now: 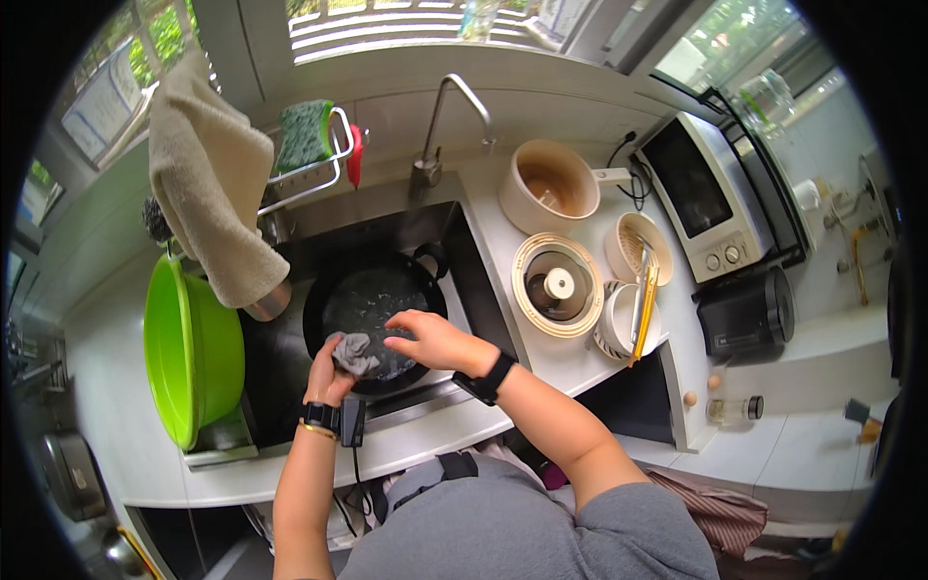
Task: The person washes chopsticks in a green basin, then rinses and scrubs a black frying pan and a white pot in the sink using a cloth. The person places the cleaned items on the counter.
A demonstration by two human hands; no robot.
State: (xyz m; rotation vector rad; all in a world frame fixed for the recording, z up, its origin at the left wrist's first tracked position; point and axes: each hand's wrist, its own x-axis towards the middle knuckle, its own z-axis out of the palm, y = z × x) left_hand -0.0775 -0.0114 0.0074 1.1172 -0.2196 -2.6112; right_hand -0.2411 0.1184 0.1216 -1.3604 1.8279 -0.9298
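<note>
A black pan (313,319) with water in it sits in the dark kitchen sink (478,290). At the pan's near left rim, my left hand (328,373) grips a crumpled grey cloth (354,354). Over the water is my right hand (428,339), its thumb and fingers apart and nothing between them. One loop handle (432,259) of the pan points to the far right. The steel faucet (460,90) arches behind the sink, and its spout lies to the right of the pan.
A green basin (167,348) leans at the left, beside a hanging beige towel (210,181). A rack holds a green sponge (306,134). To the right stand a saucepan (518,181), a glass lid (558,315), a strainer (620,243), a bowl (623,319) with tongs (642,312), and a microwave (699,196).
</note>
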